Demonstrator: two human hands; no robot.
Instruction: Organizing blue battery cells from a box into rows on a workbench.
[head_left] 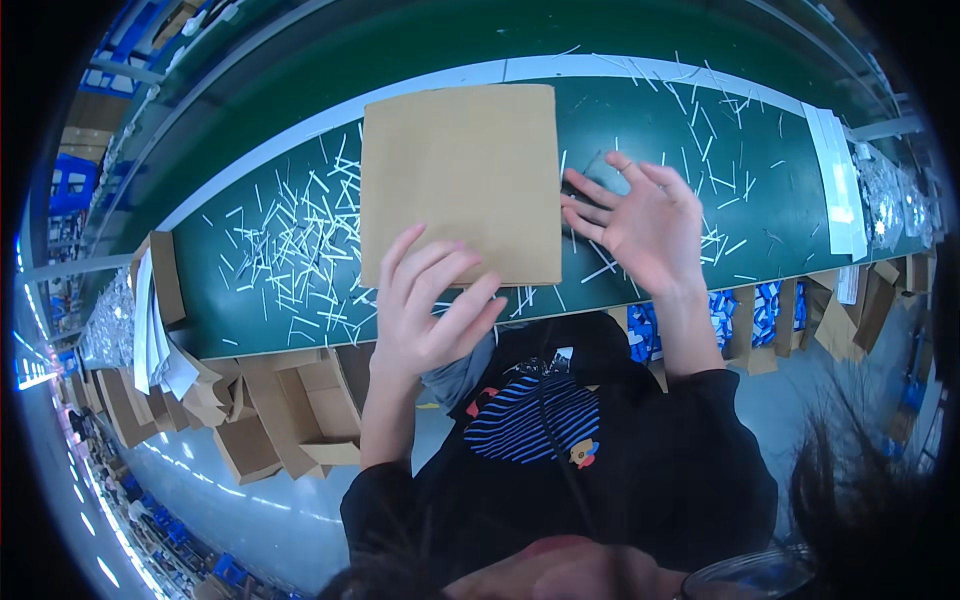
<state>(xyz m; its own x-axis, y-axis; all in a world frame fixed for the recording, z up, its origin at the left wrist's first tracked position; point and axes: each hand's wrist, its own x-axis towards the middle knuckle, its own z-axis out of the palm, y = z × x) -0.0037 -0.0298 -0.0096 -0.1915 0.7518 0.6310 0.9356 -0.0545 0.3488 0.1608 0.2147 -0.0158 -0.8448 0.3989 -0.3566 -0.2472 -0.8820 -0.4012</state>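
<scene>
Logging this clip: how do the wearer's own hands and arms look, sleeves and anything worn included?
The left hand and right hand are ungloved. Short, plain black sleeves leave both forearms bare. No watch or bracelet shows at either wrist.

Open cardboard boxes [318,390] low on my remote feed's left, blue-and-white packets [720,316] at lower right, clear crinkled plastic [886,206] far right, blue bin [74,184] far left.

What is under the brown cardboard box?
Around the box, the green table and scattered white strips show; directly underneath, everything is covered and cannot be seen.
</scene>
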